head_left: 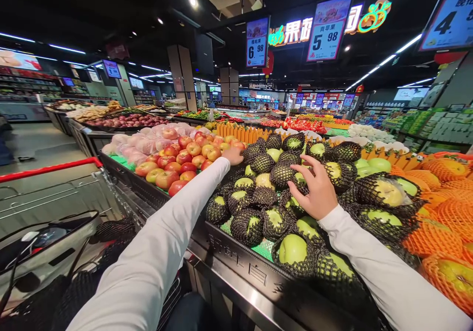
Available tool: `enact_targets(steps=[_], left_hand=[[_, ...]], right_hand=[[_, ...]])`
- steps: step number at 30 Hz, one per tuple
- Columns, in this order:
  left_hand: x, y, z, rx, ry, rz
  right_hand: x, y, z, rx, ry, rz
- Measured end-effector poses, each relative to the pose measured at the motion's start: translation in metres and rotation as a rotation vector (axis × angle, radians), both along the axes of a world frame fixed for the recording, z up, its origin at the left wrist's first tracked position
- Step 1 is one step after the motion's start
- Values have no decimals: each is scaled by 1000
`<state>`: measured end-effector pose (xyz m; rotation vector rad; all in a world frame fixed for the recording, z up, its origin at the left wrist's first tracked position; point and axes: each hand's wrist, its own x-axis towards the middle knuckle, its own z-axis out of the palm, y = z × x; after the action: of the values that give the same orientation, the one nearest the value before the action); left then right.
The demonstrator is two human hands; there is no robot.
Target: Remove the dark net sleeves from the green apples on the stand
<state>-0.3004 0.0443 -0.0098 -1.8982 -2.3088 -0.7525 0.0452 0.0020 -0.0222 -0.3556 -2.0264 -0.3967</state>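
Note:
My right hand hovers over a heap of green apples, fingers spread and curved, with nothing between them. Most of these apples sit in black foam nets. A netted apple lies just left of those fingertips. Farther back, my left hand reaches to where the red apples meet the green ones. It is close to a netted apple; its fingers are small and partly hidden, so whether they hold anything is unclear. The green apples lie in a black crate.
A shopping cart with a red handle stands at the left, with a bag in it. Orange-netted fruit is piled at the right. Behind the apples runs a low orange picket fence. Price screens hang overhead.

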Motion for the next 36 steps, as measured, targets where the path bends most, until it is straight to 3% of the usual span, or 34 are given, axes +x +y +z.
enact_targets(steps=[4, 6, 9, 13, 17, 19, 21, 25, 27, 36], left_hand=[[40, -8, 29, 97, 123, 85], [64, -6, 33, 56, 183, -2], [92, 0, 24, -85, 266, -146], [99, 6, 11, -194, 352, -202], [86, 2, 14, -189, 422, -262], [77, -1, 16, -92, 329, -282], [68, -5, 17, 13, 108, -263], [51, -10, 19, 215, -484, -78], [44, -12, 21, 268, -663, -3], [35, -29, 29, 229, -832, 84]], right_hand=[[0, 0, -1, -2, 1, -2], [0, 1, -1, -5, 0, -4], [0, 1, -1, -8, 2, -6], [0, 0, -1, 0, 2, -5], [-1, -1, -1, 16, -3, 2], [-2, -1, -1, 17, 0, 5], [-2, -1, -1, 16, 6, 7], [-2, -1, -2, 11, 9, 10], [-2, -1, -2, 11, 12, 9], [-1, 0, -2, -2, 4, 13]])
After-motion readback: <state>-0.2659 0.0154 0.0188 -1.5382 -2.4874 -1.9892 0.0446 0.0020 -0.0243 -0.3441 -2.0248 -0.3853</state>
